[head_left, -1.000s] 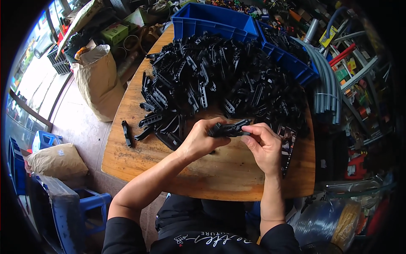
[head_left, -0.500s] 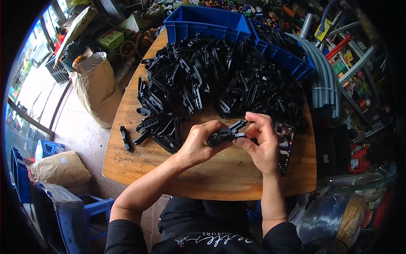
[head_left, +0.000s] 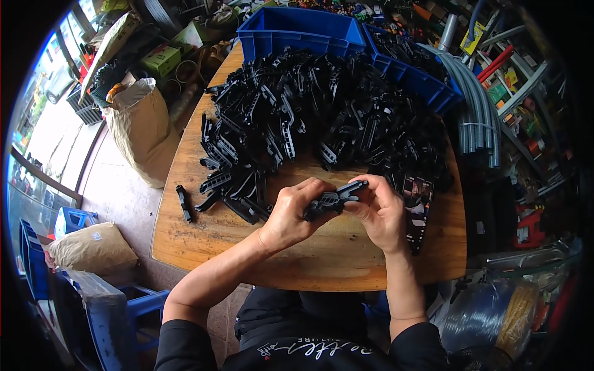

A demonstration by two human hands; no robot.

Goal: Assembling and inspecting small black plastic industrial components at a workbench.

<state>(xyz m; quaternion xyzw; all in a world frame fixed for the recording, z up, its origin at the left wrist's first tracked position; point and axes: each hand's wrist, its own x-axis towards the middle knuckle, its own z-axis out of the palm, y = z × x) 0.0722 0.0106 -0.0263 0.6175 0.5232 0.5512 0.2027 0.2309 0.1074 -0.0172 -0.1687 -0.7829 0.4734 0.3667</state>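
Note:
My left hand (head_left: pixel 296 211) is closed round a black plastic part (head_left: pixel 328 201), long and ribbed, above the near part of the wooden table (head_left: pixel 309 263). At the part's other end my right hand (head_left: pixel 382 216) pinches it between thumb and fingers. Whether it is one part or two fitted together I cannot tell. Beyond both hands spreads a big heap of similar black plastic parts (head_left: pixel 288 139). One such part (head_left: pixel 184 203) lies apart at the table's left edge.
A phone (head_left: pixel 418 213) with its screen lit lies right of my right hand. Two blue crates (head_left: pixel 303 40) stand behind the heap; the right one (head_left: pixel 414 83) holds black parts. Grey hoses (head_left: pixel 476 123) hang at the right. A paper sack (head_left: pixel 139 133) stands left of the table.
My right hand's fingers have come down from above the part and closed on its right end. My left hand keeps its hold.

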